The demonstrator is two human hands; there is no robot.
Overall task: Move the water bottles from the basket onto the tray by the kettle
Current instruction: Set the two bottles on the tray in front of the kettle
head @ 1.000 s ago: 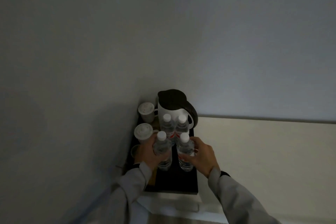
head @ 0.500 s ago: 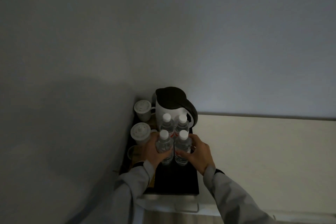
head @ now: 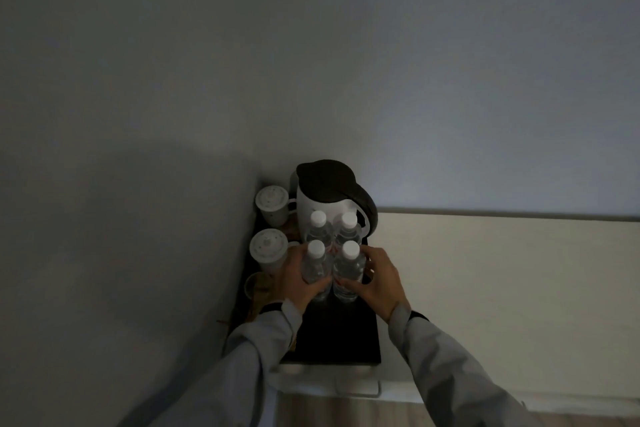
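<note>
From the head view, four water bottles stand upright on the black tray (head: 341, 340), in two rows just in front of the kettle (head: 327, 198). The left hand (head: 298, 282) has its fingers clamped round the front left bottle (head: 316, 270); the right hand (head: 375, 279) wraps the front right bottle (head: 348, 270) the same way. Behind them stand the back left bottle (head: 318, 227) and back right bottle (head: 347, 229), touching or nearly so.

Full, thin-walled plastic bottles likely feel moderately heavy, smooth and a little squashy; mid-body is the sensible place to grip. Two lidded cups (head: 268, 250) sit left of the bottles. The basket is out of sight.
</note>
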